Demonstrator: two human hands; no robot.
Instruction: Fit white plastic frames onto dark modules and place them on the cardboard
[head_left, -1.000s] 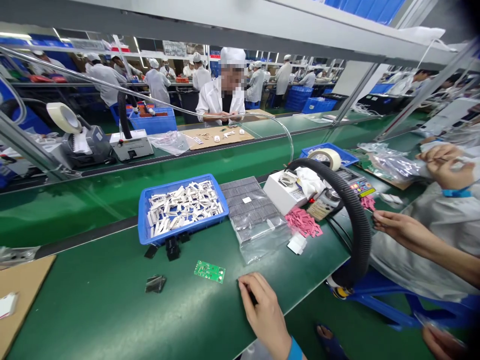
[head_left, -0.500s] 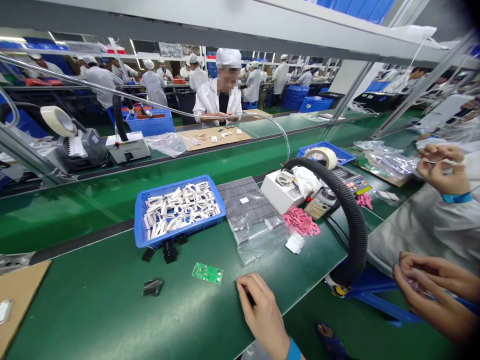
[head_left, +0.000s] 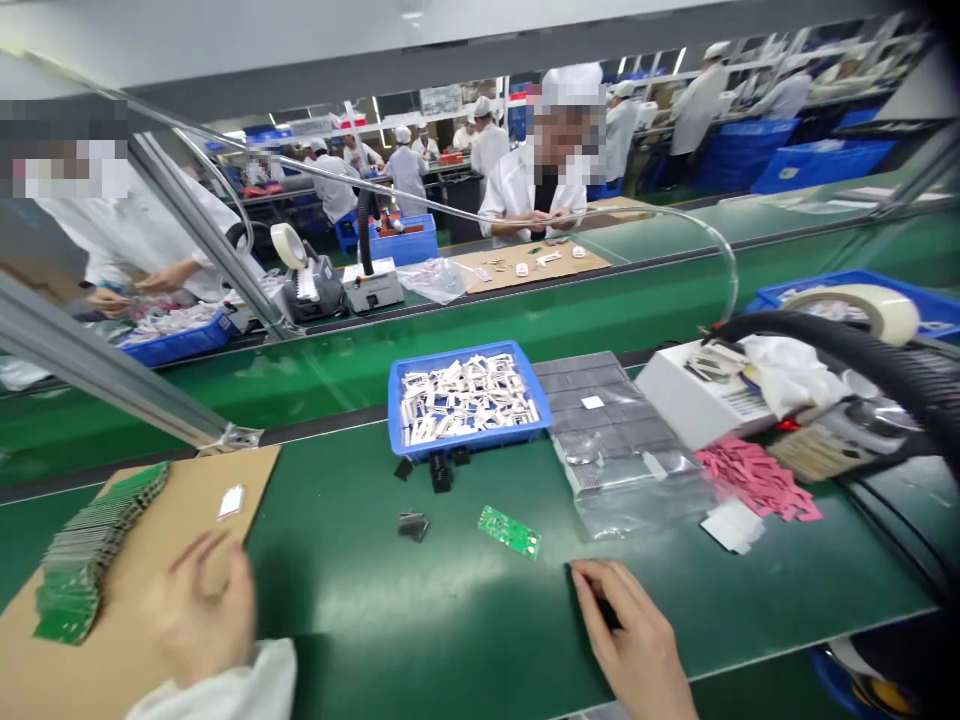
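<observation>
My right hand (head_left: 630,625) rests low over the green bench with thumb and fingertips pinched together. A tiny dark edge shows at the tips, too small to name. Just left of it lies a green circuit board (head_left: 510,531), flat on the bench. My left hand (head_left: 206,610), smeared by motion, hovers above a cardboard sheet (head_left: 259,470); whether it holds anything does not show. Beside it on the cardboard are a long row of stacked green circuit boards (head_left: 94,560) and a small white part (head_left: 231,501).
A blue tray (head_left: 395,425) of white plastic parts stands behind small black pieces (head_left: 441,472). Rightward are a bagged grey stack (head_left: 615,420), pink strips (head_left: 757,480), white pieces (head_left: 733,525) and a black hose (head_left: 847,345). A co-worker (head_left: 536,190) sits opposite.
The view has swung left, so everything appears farther right. My left hand and the row of circuit boards have come into view. My right hand keeps its pinch near the board.
</observation>
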